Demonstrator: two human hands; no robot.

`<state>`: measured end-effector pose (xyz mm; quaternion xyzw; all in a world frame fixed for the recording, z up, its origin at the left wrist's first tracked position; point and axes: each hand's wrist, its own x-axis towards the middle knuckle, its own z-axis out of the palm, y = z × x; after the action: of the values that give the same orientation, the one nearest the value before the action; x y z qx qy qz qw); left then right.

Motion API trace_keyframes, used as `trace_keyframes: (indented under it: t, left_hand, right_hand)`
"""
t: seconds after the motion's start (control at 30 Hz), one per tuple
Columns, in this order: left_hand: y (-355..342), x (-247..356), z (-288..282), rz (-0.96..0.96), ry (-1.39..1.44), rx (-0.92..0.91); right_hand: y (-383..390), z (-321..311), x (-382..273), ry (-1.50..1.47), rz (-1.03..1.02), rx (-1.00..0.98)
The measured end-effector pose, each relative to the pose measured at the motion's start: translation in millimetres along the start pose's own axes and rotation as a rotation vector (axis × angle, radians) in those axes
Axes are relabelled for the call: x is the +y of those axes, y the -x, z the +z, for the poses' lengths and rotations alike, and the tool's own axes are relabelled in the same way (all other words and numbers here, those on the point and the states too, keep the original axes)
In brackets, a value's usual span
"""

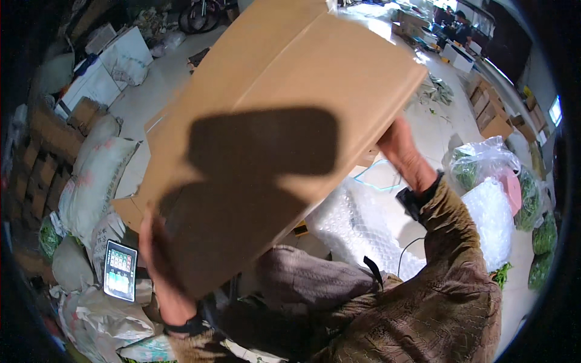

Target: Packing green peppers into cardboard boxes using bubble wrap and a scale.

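Fingers of the left hand (pixel 162 266) curl around the near bottom corner of a big brown cardboard box (pixel 278 139) and hold it tight. Over on the other side, the right hand (pixel 404 154) presses flat against the far edge of the same box. Its fingers are tucked behind the cardboard, so I cannot tell how they bend, but the hand is holding the box up too.

Both hands lift the box high, close to the camera, and it tilts so one wide flat side faces us. A dark shadow lies across that side. The box fills most of the middle of the view.

Each wrist wears a black band, and the arms have brown patterned sleeves (pixel 448 284).

Under the box, down on the pale floor (pixel 154 85), lies a sheet of bubble wrap (pixel 363 227). A thin blue cord (pixel 378 175) curls near it. To the right sit clear plastic bags full of green leafy plants (pixel 484 166), with more green bundles (pixel 541 239) beside them.

On the left side, fat white sacks (pixel 97 175) are piled up. A small device with a lit screen (pixel 120 270) rests among them, just beside the left hand. Flat brown cardboard (pixel 51 130) is stacked by the sacks.

Far away at the top right, another person (pixel 463 24) sits near some boxes (pixel 493 115).
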<state>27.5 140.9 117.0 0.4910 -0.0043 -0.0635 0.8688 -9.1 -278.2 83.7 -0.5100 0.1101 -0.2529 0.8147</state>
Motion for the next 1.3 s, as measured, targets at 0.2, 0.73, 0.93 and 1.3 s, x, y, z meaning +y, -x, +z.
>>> trace_keyframes:
  t: [0.2, 0.73, 0.93, 1.3]
  left_hand:
    - [-56.8, -82.6, 77.9, -0.254, 0.293, -0.511]
    - [-181.6, -369.3, 288.1, -0.606, -0.271, -0.123]
    - [-230.3, -372.7, 270.9, -0.222, -0.448, -0.361]
    - [-246.3, -400.3, 298.7, 0.060, -0.483, -0.450]
  right_hand:
    - [-27.1, -67.0, -144.8, 0.222, -0.209, 0.105]
    - [-198.6, -213.5, -45.1, 0.537, -0.061, -0.128]
    - [-237.7, -272.8, -9.5, 0.347, -0.028, 0.161]
    - [-245.8, -341.0, 93.1, 0.221, 0.018, -0.009]
